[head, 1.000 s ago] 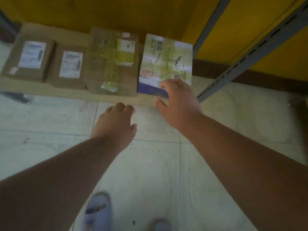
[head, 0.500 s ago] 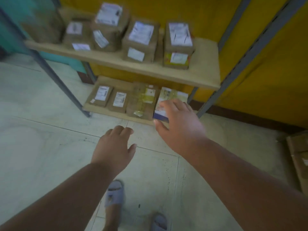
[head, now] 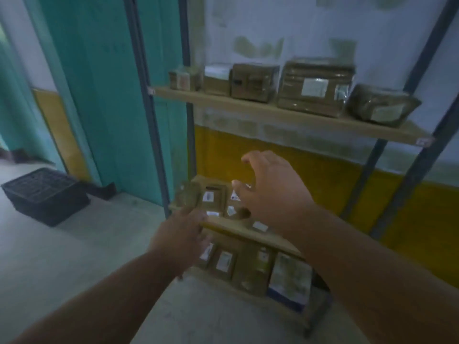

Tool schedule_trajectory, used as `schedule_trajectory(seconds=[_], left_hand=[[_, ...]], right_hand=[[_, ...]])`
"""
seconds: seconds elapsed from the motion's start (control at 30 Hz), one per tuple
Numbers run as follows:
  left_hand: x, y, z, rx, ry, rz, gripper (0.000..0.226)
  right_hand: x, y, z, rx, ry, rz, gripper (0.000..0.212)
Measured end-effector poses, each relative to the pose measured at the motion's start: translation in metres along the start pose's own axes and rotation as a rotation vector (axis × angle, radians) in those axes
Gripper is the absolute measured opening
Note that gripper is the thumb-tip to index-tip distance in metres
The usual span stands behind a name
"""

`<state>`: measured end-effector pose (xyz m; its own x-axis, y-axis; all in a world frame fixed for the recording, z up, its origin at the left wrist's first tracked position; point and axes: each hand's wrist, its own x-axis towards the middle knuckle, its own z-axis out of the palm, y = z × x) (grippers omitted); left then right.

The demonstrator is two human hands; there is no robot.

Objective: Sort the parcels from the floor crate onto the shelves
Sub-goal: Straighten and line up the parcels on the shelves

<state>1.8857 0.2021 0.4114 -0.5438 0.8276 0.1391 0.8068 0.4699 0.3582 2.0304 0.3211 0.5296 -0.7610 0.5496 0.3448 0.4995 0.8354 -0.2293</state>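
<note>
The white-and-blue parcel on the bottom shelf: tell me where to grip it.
Grip the white-and-blue parcel by its blue front edge, coming from the front. It lies flat at the row's right end, overhanging the bottom shelf, with a brown parcel close on its left.

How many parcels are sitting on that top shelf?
5 on the top shelf: small box far left, flat parcel, taped box, large wrapped parcel, bagged parcel far right. Others may hide behind.

Brown parcels [head: 315, 94] with white labels line tan shelves [head: 285, 115] above both hands, a black crate [head: 44, 194] left of them.
</note>
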Motion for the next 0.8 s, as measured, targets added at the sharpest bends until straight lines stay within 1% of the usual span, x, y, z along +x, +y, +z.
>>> schedule_trajectory(seconds=[0.13, 0.3, 0.5, 0.67, 0.8], left_hand=[[0.036, -0.046, -0.060, 0.016, 0.059, 0.042, 0.039], [0.085, -0.083, -0.113, 0.008, 0.097, 0.078, 0.043], [0.149, -0.103, -0.130, -0.067, 0.131, 0.125, 0.048], [0.209, -0.121, -0.146, -0.101, 0.213, 0.107, 0.044], [0.255, -0.139, -0.175, -0.013, 0.253, 0.143, 0.044]], right_hand=[[0.051, -0.052, -0.019, -0.001, 0.076, -0.017, 0.055], [0.109, -0.089, -0.029, 0.015, 0.182, 0.012, 0.049], [0.177, -0.091, -0.021, -0.065, 0.152, -0.006, 0.048], [0.255, -0.085, -0.009, -0.096, 0.134, -0.078, 0.051], [0.319, -0.085, -0.002, -0.104, 0.129, -0.103, 0.046]])
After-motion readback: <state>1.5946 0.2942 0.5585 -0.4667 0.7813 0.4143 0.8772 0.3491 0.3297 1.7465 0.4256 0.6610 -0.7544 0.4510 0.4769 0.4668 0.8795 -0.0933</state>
